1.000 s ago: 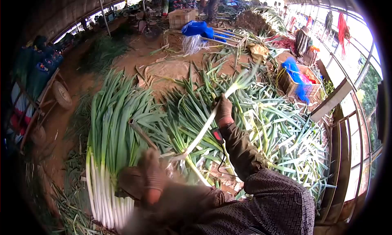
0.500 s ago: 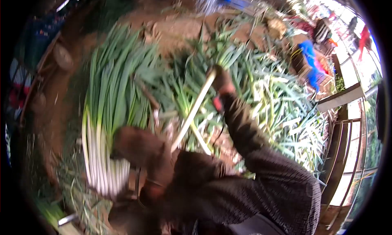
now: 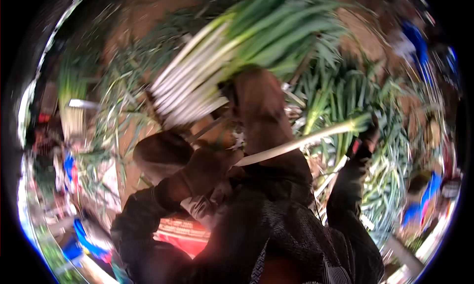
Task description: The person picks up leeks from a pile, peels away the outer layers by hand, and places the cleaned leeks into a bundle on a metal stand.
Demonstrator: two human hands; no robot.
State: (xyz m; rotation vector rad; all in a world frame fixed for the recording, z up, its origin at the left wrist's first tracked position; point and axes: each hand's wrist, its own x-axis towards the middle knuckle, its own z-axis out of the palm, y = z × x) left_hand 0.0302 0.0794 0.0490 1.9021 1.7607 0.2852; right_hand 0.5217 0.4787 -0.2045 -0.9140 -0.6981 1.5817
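Note:
A single long leek lies slantwise across my lap, its white shank toward the left and its green top toward the right. My right hand is closed round it where the white turns green. At the root end my left hand is closed on the shank; blur and shade hide its fingers in part. Beyond my knee rests a big bundle of leeks, white ends together at the lower left and leaves spread to the upper right.
Loose leeks and leaves are heaped on the ground at right. A smaller leek bundle stands at far left among scattered trimmings. Blue sheeting shows at the right edge. A red printed item lies under my left arm.
My view has swung round, so the large bundle now appears higher and tilted right. The leek in my hands has gone from steep to nearly level, still held at its top by my right hand.

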